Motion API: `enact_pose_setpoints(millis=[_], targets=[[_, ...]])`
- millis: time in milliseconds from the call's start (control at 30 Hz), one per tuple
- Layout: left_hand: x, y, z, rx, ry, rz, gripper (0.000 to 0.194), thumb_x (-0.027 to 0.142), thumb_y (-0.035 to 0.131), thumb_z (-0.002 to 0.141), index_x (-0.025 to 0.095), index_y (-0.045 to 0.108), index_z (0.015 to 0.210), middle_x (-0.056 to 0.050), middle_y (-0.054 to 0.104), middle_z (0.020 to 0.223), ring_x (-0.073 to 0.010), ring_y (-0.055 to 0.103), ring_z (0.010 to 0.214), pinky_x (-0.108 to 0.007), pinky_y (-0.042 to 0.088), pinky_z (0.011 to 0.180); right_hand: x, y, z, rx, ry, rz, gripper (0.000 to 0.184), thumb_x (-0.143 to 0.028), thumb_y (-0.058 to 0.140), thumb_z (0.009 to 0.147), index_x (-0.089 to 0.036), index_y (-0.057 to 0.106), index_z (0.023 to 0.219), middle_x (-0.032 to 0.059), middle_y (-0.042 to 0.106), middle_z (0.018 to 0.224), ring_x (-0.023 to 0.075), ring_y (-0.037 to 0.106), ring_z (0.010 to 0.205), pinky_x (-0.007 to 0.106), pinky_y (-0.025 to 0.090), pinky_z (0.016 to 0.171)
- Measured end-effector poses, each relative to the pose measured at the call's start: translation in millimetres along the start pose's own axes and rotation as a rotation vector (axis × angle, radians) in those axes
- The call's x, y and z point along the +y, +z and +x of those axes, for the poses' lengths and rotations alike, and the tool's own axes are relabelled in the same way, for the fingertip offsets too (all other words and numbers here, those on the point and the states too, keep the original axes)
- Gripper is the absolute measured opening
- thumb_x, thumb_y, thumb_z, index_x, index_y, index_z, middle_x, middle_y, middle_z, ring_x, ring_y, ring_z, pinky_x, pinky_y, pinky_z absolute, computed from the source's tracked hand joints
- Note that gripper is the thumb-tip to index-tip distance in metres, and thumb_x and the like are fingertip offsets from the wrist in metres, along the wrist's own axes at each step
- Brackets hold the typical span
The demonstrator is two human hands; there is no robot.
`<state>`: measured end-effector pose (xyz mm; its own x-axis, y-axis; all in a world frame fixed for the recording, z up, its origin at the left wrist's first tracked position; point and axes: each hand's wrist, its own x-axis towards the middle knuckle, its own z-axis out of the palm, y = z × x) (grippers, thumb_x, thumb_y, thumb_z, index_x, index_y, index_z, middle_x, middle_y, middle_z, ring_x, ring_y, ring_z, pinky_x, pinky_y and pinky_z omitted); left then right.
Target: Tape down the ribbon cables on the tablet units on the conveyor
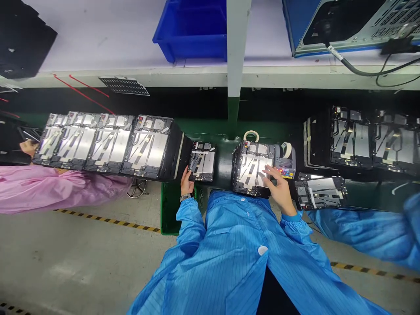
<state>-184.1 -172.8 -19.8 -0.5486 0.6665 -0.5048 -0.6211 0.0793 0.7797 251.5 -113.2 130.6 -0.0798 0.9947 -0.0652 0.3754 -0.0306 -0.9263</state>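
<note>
My left hand (187,180) grips the near left corner of an open tablet chassis (203,160) lying on the dark conveyor belt (225,162), fingers curled round its edge. My right hand (278,184) rests with fingers stretched out on the silver inner plate of a second tablet chassis (251,168) in front of me. Both sleeves are blue.
A row of several open chassis (101,142) lies on the belt to the left, beside a person in a pink sleeve (59,188). More chassis (370,140) lie to the right, near a blue-sleeved co-worker (367,232). Tape rolls (251,135) and a small device with coloured buttons (286,168) sit nearby. A blue bin (193,28) stands on the shelf.
</note>
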Motion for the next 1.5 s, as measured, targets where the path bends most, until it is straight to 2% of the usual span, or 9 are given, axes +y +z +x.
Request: enact_pose_setpoints(millis=[200, 333, 700, 833, 967, 1100, 1267, 1367, 1500], targets=[[-7, 9.2, -2, 0.288, -0.06, -0.108, 0.019, 0.029, 0.065, 0.102, 0.016, 0.071, 0.115, -0.009, 0.079, 0.113, -0.0156, 0.074, 0.116, -0.033, 0.057, 0.108, 11, -8, 0, 0.047, 0.018, 0.024, 0.032, -0.045, 0.073, 0.095, -0.028, 0.079, 0.121, 0.0088, 0.066, 0.151, 0.0303, 0.054, 0.148, 0.057, 0.031, 0.13], [-16, 8.0, -14, 0.329, -0.082, -0.123, 0.002, 0.015, 0.066, 0.1, 0.016, 0.066, 0.102, -0.007, 0.077, 0.105, -0.0133, 0.075, 0.109, -0.032, 0.057, 0.107, 15, -12, 1, 0.07, 0.035, 0.052, 0.032, -0.045, 0.073, 0.095, -0.026, 0.079, 0.12, 0.0092, 0.067, 0.149, 0.03, 0.058, 0.145, 0.056, 0.033, 0.129], [-26, 20.5, -22, 0.365, -0.013, 0.094, 0.022, 0.027, 0.075, 0.096, 0.019, 0.056, 0.088, -0.005, 0.074, 0.103, -0.0152, 0.072, 0.116, -0.036, 0.056, 0.11, 21, -21, 1, 0.125, 0.047, 0.118, 0.032, -0.044, 0.073, 0.094, -0.025, 0.079, 0.119, 0.009, 0.069, 0.147, 0.0289, 0.058, 0.144, 0.055, 0.033, 0.129], [-24, 22.7, -26, 0.474, 0.042, 0.229, 0.03, 0.033, 0.081, 0.089, 0.02, 0.054, 0.086, 0.0, 0.069, 0.088, -0.0166, 0.074, 0.1, -0.04, 0.062, 0.101, 45, -29, -4, 0.199, 0.152, 0.183, 0.036, -0.046, 0.075, 0.09, -0.023, 0.079, 0.119, 0.0096, 0.075, 0.135, 0.0301, 0.065, 0.133, 0.055, 0.043, 0.122], [-22, 20.6, -27, 0.538, 0.05, 0.35, 0.036, 0.038, 0.085, 0.083, 0.02, 0.054, 0.088, 0.003, 0.064, 0.076, -0.0181, 0.074, 0.082, -0.044, 0.067, 0.087, 86, -34, -13, 0.398, 0.282, 0.232, 0.038, -0.047, 0.077, 0.084, -0.02, 0.08, 0.109, 0.0113, 0.08, 0.115, 0.0301, 0.073, 0.11, 0.053, 0.053, 0.108], [-26, 7.7, -26, 0.434, -0.055, 0.472, 0.034, 0.045, 0.081, 0.087, 0.02, 0.059, 0.086, 0.0, 0.065, 0.071, -0.0197, 0.075, 0.074, -0.044, 0.068, 0.081, 120, -30, -20, 0.581, 0.511, 0.289, 0.026, -0.041, 0.08, 0.076, -0.019, 0.076, 0.09, 0.0073, 0.079, 0.09, 0.0259, 0.073, 0.092, 0.045, 0.059, 0.095], [-29, -1.4, -34, 0.319, -0.091, 0.54, 0.04, 0.056, 0.063, 0.098, 0.02, 0.061, 0.082, -0.002, 0.065, 0.068, -0.0162, 0.07, 0.061, -0.033, 0.065, 0.065, 141, -12, -15, 0.75, 0.803, 0.494, 0.012, -0.028, 0.076, 0.081, -0.02, 0.067, 0.081, -0.0006, 0.069, 0.065, 0.0159, 0.065, 0.061, 0.027, 0.055, 0.059], [-29, 9.3, -48, 0.263, -0.066, 0.614, 0.047, 0.06, 0.057, 0.1, 0.019, 0.06, 0.076, 0.0, 0.061, 0.061, -0.0149, 0.062, 0.051, -0.028, 0.057, 0.053, 147, 1, -7, 0.773, 0.838, 0.568, 0.01, -0.024, 0.075, 0.084, -0.02, 0.066, 0.082, -0.0017, 0.069, 0.063, 0.0134, 0.062, 0.055, 0.021, 0.049, 0.047], [-31, 39.9, -57, 0.083, -0.006, 0.65, 0.041, 0.056, 0.064, 0.095, 0.017, 0.064, 0.082, 0.0, 0.064, 0.067, -0.0142, 0.063, 0.055, -0.025, 0.051, 0.051, 153, 11, 3, 0.775, 0.857, 0.674, 0.009, -0.019, 0.074, 0.086, -0.02, 0.066, 0.082, -0.002, 0.07, 0.064, 0.0122, 0.063, 0.054, 0.019, 0.049, 0.045]])
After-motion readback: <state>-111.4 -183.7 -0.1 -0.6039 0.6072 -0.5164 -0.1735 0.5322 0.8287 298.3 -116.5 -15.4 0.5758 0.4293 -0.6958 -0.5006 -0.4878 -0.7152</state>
